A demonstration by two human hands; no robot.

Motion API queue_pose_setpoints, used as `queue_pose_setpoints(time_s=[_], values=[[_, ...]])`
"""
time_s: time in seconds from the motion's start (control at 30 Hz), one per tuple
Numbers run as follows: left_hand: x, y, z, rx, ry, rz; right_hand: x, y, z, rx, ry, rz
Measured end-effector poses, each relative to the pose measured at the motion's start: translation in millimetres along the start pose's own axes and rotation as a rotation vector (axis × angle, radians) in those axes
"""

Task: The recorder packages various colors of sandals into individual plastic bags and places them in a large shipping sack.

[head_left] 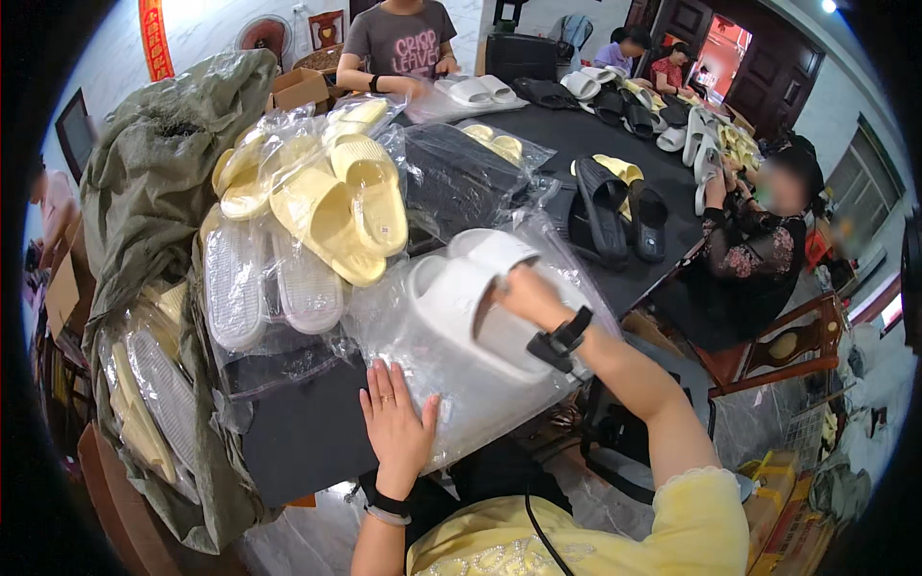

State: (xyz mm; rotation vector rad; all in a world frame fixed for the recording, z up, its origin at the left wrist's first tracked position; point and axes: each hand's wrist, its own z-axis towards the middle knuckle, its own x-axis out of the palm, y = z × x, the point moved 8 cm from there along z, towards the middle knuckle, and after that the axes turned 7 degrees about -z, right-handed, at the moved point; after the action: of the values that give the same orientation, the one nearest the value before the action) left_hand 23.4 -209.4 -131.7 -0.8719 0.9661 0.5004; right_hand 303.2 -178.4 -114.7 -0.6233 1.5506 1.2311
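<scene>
My left hand lay palm down at the near left edge of a clear plastic bag, fingers flat, thumb spread away from them; my right hand was over the white slippers, fingers bent at the nearer one's strap opening; blur there, so I could not tell whether they pinched it. White slippers: two, side by side, toes to the far left, heels toward my right; long axes slanted from near right to far left; they lay over the bag, near the table's front edge; inside the plastic or on top, I could not tell.

Just left, a bagged white pair, two, long axes running nearly straight away from me; above it, bagged yellow slippers, two plain in front, the rest too muddled to count; one olive sack beyond; to the far right, two black slippers; one person stood across the table, another in black lace sleeves sat at right.
</scene>
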Motion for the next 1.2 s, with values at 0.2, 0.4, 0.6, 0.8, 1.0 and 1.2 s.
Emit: queue_pose_setpoints(time_s=[0.2,0.4,0.6,0.8,1.0,1.2], values=[[-2.6,-2.3,2.6,-0.028,0.030,-0.011,-36.0,-87.3,24.7,0.017,-0.025,-0.100],[2.4,-0.3,1.7,-0.039,0.016,-0.004,-50.3,-111.7,56.2,0.111,-0.156,-0.120],[0.1,-3.6,2.3,-0.046,0.026,-0.035,-50.3,-88.5,47.7,0.041,-0.006,-0.029],[-6.9,-7.0,2.1,0.012,0.074,-0.022,-111.7,-75.3,33.1,-0.071,-0.228,-0.116],[0.7,-17.3,6.3,0.044,0.069,-0.015,-236.6,-189.9,92.4,0.158,-0.607,0.046],[-17.8,2.2,-3.9,-0.088,-0.087,-0.106,-149.4,-80.3,51.7,-0.039,-0.403,0.011]])
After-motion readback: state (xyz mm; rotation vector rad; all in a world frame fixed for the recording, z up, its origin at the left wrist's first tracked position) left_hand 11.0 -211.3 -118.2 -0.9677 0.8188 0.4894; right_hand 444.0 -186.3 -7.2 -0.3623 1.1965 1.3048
